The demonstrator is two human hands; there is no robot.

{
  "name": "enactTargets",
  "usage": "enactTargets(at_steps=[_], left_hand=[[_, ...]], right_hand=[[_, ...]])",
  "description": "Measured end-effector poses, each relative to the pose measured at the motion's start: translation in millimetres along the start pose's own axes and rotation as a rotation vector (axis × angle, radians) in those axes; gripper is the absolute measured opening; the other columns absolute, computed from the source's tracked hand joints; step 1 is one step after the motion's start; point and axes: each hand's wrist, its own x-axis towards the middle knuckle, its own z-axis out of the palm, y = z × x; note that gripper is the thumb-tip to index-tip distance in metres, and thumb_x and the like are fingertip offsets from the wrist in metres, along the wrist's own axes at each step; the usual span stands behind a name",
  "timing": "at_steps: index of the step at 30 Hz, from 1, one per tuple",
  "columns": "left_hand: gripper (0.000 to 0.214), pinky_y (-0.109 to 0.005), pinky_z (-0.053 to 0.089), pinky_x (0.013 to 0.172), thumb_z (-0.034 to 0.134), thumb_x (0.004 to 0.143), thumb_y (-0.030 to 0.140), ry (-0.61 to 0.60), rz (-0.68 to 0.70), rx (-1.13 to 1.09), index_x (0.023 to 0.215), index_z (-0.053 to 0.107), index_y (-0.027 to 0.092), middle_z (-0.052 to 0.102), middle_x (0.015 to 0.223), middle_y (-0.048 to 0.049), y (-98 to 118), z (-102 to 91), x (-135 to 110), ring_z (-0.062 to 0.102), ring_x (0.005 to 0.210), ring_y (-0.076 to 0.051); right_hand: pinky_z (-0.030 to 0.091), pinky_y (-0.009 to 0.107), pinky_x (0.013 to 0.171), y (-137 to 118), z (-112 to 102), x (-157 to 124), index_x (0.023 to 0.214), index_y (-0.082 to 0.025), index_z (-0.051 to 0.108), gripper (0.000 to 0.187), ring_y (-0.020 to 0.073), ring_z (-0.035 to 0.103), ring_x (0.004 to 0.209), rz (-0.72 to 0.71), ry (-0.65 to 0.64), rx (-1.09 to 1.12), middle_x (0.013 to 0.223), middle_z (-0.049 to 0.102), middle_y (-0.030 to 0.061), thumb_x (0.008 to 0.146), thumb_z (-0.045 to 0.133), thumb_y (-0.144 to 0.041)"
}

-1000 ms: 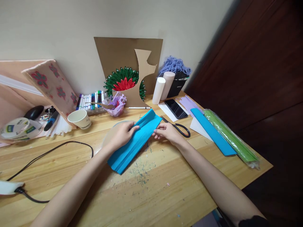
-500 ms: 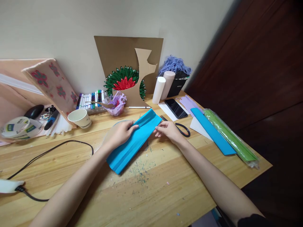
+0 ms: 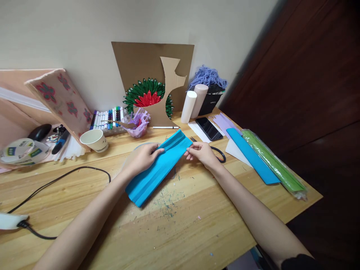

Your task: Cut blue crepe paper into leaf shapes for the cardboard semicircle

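Note:
A folded strip of blue crepe paper (image 3: 161, 167) is held slantwise above the table, creased along its length. My left hand (image 3: 143, 159) grips its left long edge, thumb on top and the other fingers hidden underneath. With thumb and forefinger, my right hand (image 3: 201, 154) pinches the paper's right edge near the upper corner. Behind that hand lies a pair of scissors (image 3: 221, 154), its black handle and tip partly showing. Under the paper, the rim of a clear round object is mostly covered.
A paper cup (image 3: 95, 140), a bowl of purple scraps (image 3: 137, 129) and several markers (image 3: 108, 119) stand at the back left. Cut cardboard (image 3: 170, 90) leans behind. On the right lie a phone (image 3: 209, 128), another blue paper (image 3: 253, 157) and a green roll (image 3: 274, 163). A black cable (image 3: 70, 171) curves left.
My right hand has moved slightly right and up along the paper's edge, its fingers now pinched closer together. The left hand and paper have barely shifted.

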Motion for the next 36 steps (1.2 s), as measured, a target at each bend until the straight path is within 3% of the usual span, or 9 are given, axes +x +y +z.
enactTargets(at_steps=[6,12,20,27,33,36], left_hand=[[0.037,-0.026,0.035,0.057,0.041,0.086,0.049,-0.04,0.026,0.048,0.066,0.05,0.02,0.055,0.066,-0.0006,-0.7,-1.2,0.6,0.049,0.063,-0.017],[0.038,-0.026,0.034,0.057,0.038,0.088,0.049,-0.052,0.062,0.087,0.066,0.047,0.02,0.055,0.067,-0.0003,-3.5,-1.4,0.8,0.05,0.063,-0.016],[0.039,-0.026,0.033,0.057,0.038,0.088,0.049,-0.056,0.079,0.104,0.064,0.047,0.02,0.055,0.066,-0.0003,1.2,-2.0,0.2,0.05,0.063,-0.016],[0.036,-0.026,0.033,0.059,0.039,0.088,0.045,-0.061,0.073,0.077,0.063,0.045,0.019,0.053,0.066,-0.0003,-0.6,-2.6,0.2,0.05,0.064,-0.016],[0.037,-0.025,0.033,0.058,0.039,0.087,0.047,-0.079,0.054,0.049,0.065,0.048,0.019,0.053,0.066,0.0006,-2.5,-3.1,0.8,0.049,0.064,-0.016],[0.035,-0.024,0.032,0.056,0.04,0.086,0.045,-0.063,0.001,-0.017,0.064,0.048,0.018,0.052,0.063,0.0011,3.5,-2.5,0.2,0.047,0.061,-0.015]], right_hand=[[0.044,0.019,0.038,2.2,-2.3,3.8,0.051,-0.014,0.058,0.024,0.0112,0.059,0.04,0.044,-0.02,-0.011,0.052,0.067,0.0073,0.07,0.059,-0.029],[0.046,0.019,0.043,1.4,-4.8,4.6,0.056,-0.013,0.061,0.018,0.0106,0.06,0.044,0.009,-0.009,-0.014,0.058,0.068,0.006,0.067,0.061,-0.027],[0.031,0.016,0.029,5.6,-6.6,5.5,0.051,-0.015,0.054,0.028,0.009,0.053,0.032,0.011,0.006,-0.035,0.044,0.061,0.0033,0.072,0.053,-0.033],[0.04,0.016,0.037,6.1,-4.5,6.6,0.066,-0.018,0.051,0.033,0.0097,0.058,0.04,-0.017,-0.063,-0.031,0.055,0.067,0.0016,0.073,0.058,-0.049],[0.04,0.017,0.037,9.1,-5.4,7.1,0.063,-0.017,0.049,0.04,0.0093,0.055,0.037,-0.06,-0.028,-0.073,0.049,0.064,0.0017,0.077,0.054,-0.054],[0.044,0.019,0.04,6.5,-1.8,6.4,0.063,-0.018,0.049,0.041,0.0103,0.056,0.038,-0.018,0.019,0.008,0.047,0.063,0.0023,0.079,0.052,-0.055]])
